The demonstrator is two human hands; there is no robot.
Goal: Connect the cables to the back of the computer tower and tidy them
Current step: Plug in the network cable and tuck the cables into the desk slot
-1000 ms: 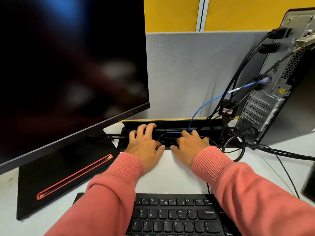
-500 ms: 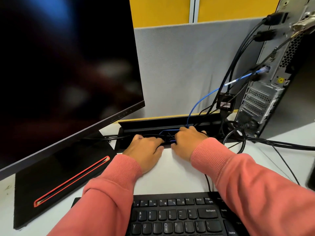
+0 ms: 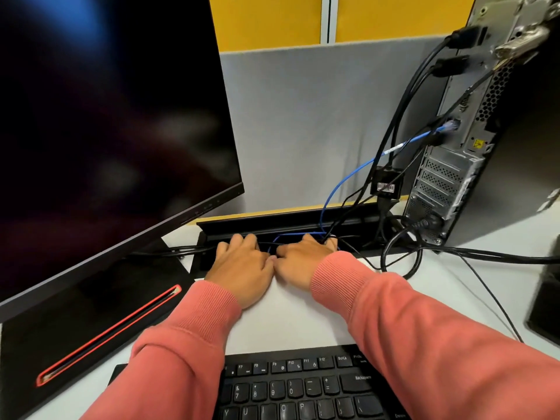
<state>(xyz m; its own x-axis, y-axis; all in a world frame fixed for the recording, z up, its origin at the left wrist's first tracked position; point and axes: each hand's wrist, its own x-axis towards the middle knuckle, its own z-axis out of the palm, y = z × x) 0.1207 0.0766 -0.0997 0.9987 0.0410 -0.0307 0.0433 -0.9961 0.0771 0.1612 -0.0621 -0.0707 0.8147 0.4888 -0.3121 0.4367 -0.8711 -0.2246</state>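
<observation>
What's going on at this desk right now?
A person in pink sleeves has both hands at the black cable tray behind the desk, left hand and right hand side by side, fingers reaching into it among the cables. A blue cable and several black ones already run up to the back of the computer tower. What the fingers grip is hidden.

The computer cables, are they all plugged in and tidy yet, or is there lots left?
Plugging looks mostly done: the blue cable and several black ones sit in the back of the tower. Right now the left hand and right hand reach into the black cable tray, fingertips hidden. Still left: a loose black cable loop lying on the desk.
</observation>
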